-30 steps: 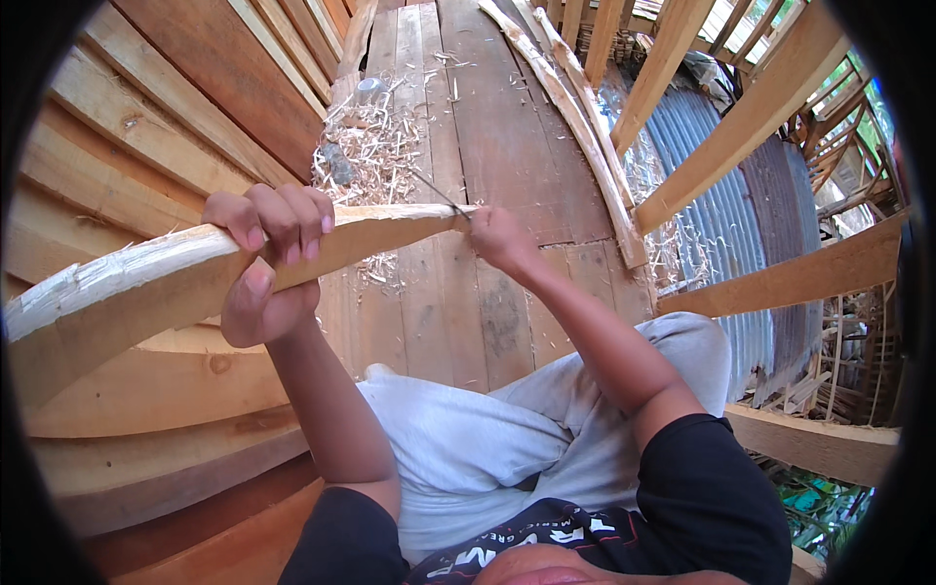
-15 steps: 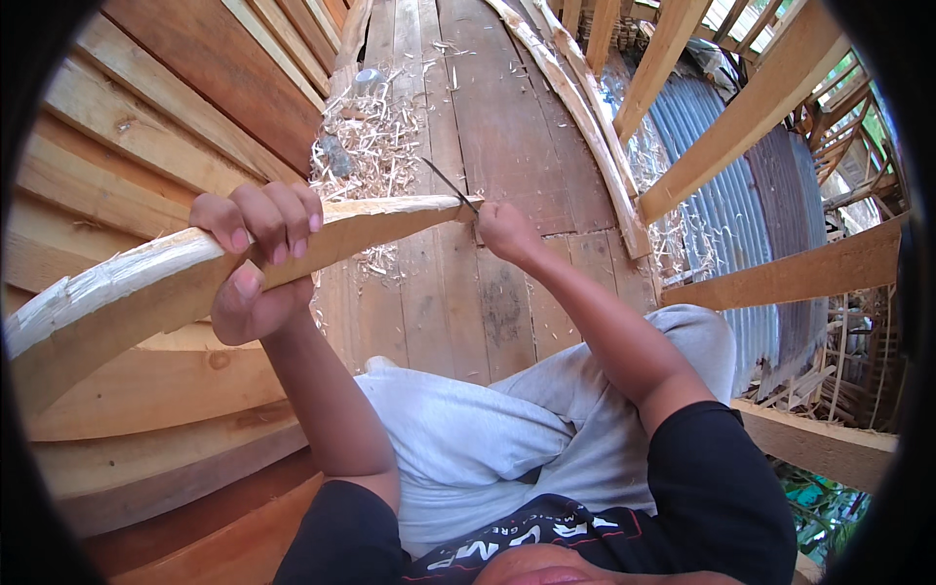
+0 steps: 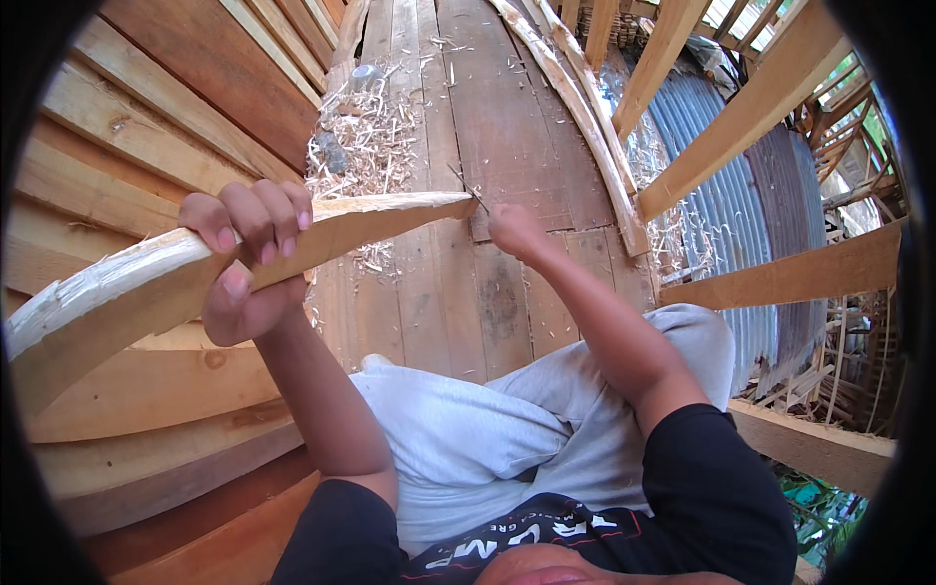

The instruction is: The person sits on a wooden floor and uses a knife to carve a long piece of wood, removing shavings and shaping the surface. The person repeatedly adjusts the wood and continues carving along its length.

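My left hand (image 3: 249,258) grips a long wooden board (image 3: 366,232), thumb under it and fingers over its pale, roughly shaved upper edge. The board slants from the lower left up to its far tip, ahead of my lap. My right hand (image 3: 517,232) is closed around a knife (image 3: 470,187), whose thin dark blade points up and to the left. Its handle is hidden inside the fist. The blade is right at the board's tip; I cannot tell whether it touches the wood.
Wood shavings (image 3: 366,146) lie heaped on the plank floor (image 3: 497,117), with a small clear container (image 3: 366,78) among them. Stacked boards (image 3: 136,146) line the left side. Long bark-edged strips (image 3: 575,107), wooden posts (image 3: 741,112) and corrugated metal sheets (image 3: 712,156) stand to the right.
My right hand and the knife have moved slightly to the right, out past the board's tip. My left hand and the board have shifted a little to the left.
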A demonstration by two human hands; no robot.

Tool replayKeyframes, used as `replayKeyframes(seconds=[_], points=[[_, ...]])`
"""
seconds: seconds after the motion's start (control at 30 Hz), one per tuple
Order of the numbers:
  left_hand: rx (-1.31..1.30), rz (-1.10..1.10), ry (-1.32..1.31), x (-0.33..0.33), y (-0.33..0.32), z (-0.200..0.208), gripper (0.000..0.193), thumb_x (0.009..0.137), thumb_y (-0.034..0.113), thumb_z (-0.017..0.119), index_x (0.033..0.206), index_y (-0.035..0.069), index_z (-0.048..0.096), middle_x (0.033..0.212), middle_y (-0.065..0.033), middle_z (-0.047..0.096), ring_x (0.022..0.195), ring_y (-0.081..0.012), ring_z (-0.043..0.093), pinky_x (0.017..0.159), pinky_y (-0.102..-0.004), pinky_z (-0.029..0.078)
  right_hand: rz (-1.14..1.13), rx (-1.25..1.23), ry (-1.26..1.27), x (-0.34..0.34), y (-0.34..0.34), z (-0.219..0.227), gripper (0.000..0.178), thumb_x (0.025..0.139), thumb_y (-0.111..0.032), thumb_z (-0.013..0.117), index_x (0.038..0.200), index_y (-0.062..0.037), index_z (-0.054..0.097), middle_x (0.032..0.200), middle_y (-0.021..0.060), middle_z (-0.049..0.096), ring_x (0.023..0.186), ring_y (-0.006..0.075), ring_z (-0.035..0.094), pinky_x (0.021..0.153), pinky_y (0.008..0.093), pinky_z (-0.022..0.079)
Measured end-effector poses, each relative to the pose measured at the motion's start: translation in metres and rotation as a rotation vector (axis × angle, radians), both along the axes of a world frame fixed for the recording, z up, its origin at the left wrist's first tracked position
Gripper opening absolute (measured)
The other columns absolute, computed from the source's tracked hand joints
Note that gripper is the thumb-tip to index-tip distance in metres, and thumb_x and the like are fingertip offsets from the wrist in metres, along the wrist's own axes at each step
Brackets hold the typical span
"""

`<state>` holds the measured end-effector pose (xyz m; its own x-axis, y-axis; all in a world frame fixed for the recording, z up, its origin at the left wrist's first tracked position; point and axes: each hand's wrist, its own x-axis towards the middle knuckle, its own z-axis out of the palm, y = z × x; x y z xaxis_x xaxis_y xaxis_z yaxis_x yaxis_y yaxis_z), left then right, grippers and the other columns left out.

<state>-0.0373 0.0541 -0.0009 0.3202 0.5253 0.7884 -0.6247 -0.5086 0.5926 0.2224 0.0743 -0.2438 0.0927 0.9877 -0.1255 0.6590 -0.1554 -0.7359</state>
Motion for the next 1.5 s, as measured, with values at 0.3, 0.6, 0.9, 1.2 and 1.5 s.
replayKeyframes(seconds=[0.3, 0.6, 0.9, 1.2, 1.5], points=[[-0.052, 0.152, -0.064, -0.001, -0.007, -0.002, 0.029, 0.069, 0.015, 0.054, 0.094, 0.015, 0.041, 0.072, -0.0013, 0.037, 0.068, -0.0148, 0.038, 0.073, -0.0350, 0.034, -0.009, -0.155, 0.183, -0.047, -0.015, 0.076, 0.044, 0.091, -0.023, 0.033, 0.079, 0.0084, 0.061, 0.083, 0.0283, 0.062, 0.082, 0.0439, 0.061, 0.075, 0.0483, 0.047], [-0.041, 0.199, -0.068, -0.008, -0.009, -0.004, 0.035, 0.062, 0.008, 0.052, 0.095, 0.013, 0.039, 0.070, -0.0027, 0.036, 0.064, -0.0152, 0.035, 0.071, -0.0357, 0.036, 0.118, 0.059, 0.082, -0.075, -0.028, 0.124, 0.047, 0.092, -0.029, 0.029, 0.080, 0.0070, 0.057, 0.073, 0.0289, 0.059, 0.073, 0.0448, 0.060, 0.071, 0.0476, 0.047], [-0.067, 0.213, -0.108, 0.000, -0.008, -0.002, 0.035, 0.061, 0.008, 0.052, 0.092, 0.013, 0.038, 0.070, -0.0031, 0.035, 0.062, -0.0155, 0.036, 0.068, -0.0349, 0.036, -0.051, -0.032, -0.017, -0.042, -0.013, 0.054, 0.047, 0.092, -0.029, 0.032, 0.082, 0.0053, 0.063, 0.080, 0.0293, 0.062, 0.080, 0.0441, 0.062, 0.073, 0.0497, 0.048], [-0.028, 0.157, -0.097, 0.003, -0.005, 0.000, 0.036, 0.060, 0.007, 0.052, 0.092, 0.012, 0.037, 0.070, -0.0033, 0.035, 0.063, -0.0162, 0.036, 0.068, -0.0352, 0.036, -0.038, -0.047, 0.066, -0.031, -0.001, 0.045, 0.051, 0.092, -0.031, 0.029, 0.077, 0.0077, 0.059, 0.073, 0.0279, 0.060, 0.073, 0.0418, 0.062, 0.073, 0.0479, 0.047], [-0.050, 0.204, -0.088, -0.007, -0.009, -0.001, 0.033, 0.061, 0.008, 0.051, 0.091, 0.012, 0.039, 0.070, -0.0018, 0.035, 0.064, -0.0142, 0.035, 0.069, -0.0331, 0.034, 0.051, -0.080, -0.040, -0.076, -0.015, 0.128, 0.048, 0.092, -0.028, 0.031, 0.082, 0.0073, 0.062, 0.086, 0.0309, 0.061, 0.084, 0.0456, 0.060, 0.080, 0.0501, 0.046]])
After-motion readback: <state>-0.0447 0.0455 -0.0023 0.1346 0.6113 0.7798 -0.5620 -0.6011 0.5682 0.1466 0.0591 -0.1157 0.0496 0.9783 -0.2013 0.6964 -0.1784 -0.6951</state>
